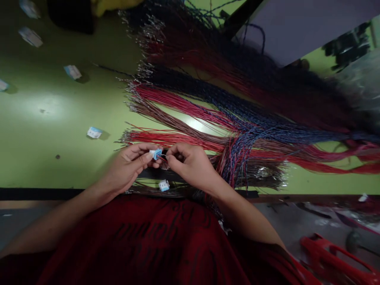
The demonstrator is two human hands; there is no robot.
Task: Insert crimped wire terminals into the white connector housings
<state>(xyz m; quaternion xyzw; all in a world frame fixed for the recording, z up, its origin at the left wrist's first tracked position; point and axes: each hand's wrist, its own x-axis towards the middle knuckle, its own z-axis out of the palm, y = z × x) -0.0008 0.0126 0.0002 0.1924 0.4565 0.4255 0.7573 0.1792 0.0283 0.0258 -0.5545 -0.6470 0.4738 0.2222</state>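
My left hand (128,165) pinches a small white plastic connector (156,153) between thumb and fingers, just above the table's near edge. My right hand (190,162) is closed in a pinch on a thin red wire (163,157) whose end meets the connector. Both hands nearly touch each other. A second white connector (164,185) lies on the table below them. Bundles of red, brown and blue wires (190,107) with metal terminal ends fan out on the green table (44,118) just beyond my hands.
Several loose white connectors, one of them (94,132), lie scattered over the left of the table. A dark strip (35,193) runs along the table's near edge. A red plastic object (335,257) stands at the lower right. My red shirt fills the bottom.
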